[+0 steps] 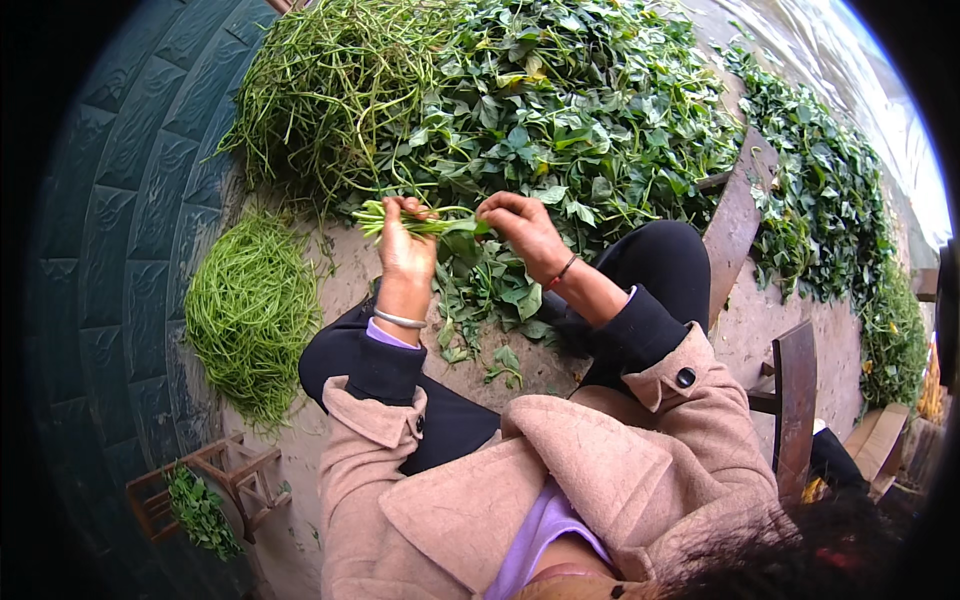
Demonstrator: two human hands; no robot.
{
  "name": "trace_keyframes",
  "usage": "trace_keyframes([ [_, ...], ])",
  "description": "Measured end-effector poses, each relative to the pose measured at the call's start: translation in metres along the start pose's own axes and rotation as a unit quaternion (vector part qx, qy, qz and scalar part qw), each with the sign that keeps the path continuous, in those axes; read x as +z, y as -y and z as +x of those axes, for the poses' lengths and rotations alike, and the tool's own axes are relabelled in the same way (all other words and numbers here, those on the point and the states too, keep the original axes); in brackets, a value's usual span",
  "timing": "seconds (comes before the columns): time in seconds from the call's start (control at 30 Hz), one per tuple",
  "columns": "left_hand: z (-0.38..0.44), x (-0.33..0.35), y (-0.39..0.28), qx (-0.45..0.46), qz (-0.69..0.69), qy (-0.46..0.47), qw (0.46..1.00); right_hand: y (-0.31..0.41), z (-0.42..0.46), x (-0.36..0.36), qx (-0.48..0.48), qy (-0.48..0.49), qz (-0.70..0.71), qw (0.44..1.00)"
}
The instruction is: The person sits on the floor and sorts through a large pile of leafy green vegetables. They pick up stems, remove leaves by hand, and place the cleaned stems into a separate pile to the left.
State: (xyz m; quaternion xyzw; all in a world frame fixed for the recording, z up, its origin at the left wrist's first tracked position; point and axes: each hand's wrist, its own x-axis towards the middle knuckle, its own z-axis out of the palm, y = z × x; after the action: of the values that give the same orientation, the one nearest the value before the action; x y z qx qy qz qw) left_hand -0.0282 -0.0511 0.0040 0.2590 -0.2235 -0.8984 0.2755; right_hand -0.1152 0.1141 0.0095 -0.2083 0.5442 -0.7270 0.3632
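My left hand [407, 238] is closed around a small bundle of green leaf stalks [373, 218], whose cut-looking ends stick out to the left. At the bundle's right end, my right hand [517, 223] pinches a green leaf [481, 226] between thumb and fingers. Just beyond both hands lies a large heap of leafy green vines [570, 127]. Left of it is a pile of long, mostly leafless stems [337, 90]. A rounded mound of bright green stalks [251, 315] lies on the floor to the left. Loose leaves [506, 289] lie between my legs.
Dark wooden boards [739, 217] stand at the right, with a wooden bench or stool part [795, 405] nearer me. Beyond them runs another band of leafy vines [817, 195]. A wooden stool frame [240, 480] and leafy greens [199, 510] are at lower left, by a dark tiled wall [127, 247].
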Motion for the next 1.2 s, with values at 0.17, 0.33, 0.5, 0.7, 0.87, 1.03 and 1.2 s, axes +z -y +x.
trace_keyframes([
  [0.17,0.006,-0.009,-0.026,0.028,-0.042,0.011,0.999,0.011,0.005,-0.027,-0.007,0.151,-0.265,0.952],
  [0.33,0.004,-0.012,-0.026,0.038,-0.042,0.0,0.998,0.013,-0.004,-0.012,-0.294,-0.009,-0.512,0.807],
  [0.5,0.003,-0.011,-0.012,0.023,-0.049,-0.007,0.999,0.016,-0.009,0.018,-0.413,0.001,-0.477,0.776],
  [0.7,0.001,-0.005,0.001,0.001,-0.054,0.016,0.998,0.007,-0.004,0.029,-0.421,-0.064,-0.571,0.702],
  [0.87,-0.002,-0.004,0.002,-0.016,-0.051,-0.002,0.999,0.003,-0.002,0.035,-0.428,-0.076,-0.555,0.709],
  [1.03,-0.007,0.002,0.006,-0.041,-0.037,0.03,0.998,-0.012,-0.002,0.034,-0.265,-0.114,-0.339,0.896],
  [1.2,0.0,-0.008,-0.02,-0.01,-0.074,0.05,0.996,-0.015,0.012,-0.003,-0.029,-0.167,-0.104,0.98],
])
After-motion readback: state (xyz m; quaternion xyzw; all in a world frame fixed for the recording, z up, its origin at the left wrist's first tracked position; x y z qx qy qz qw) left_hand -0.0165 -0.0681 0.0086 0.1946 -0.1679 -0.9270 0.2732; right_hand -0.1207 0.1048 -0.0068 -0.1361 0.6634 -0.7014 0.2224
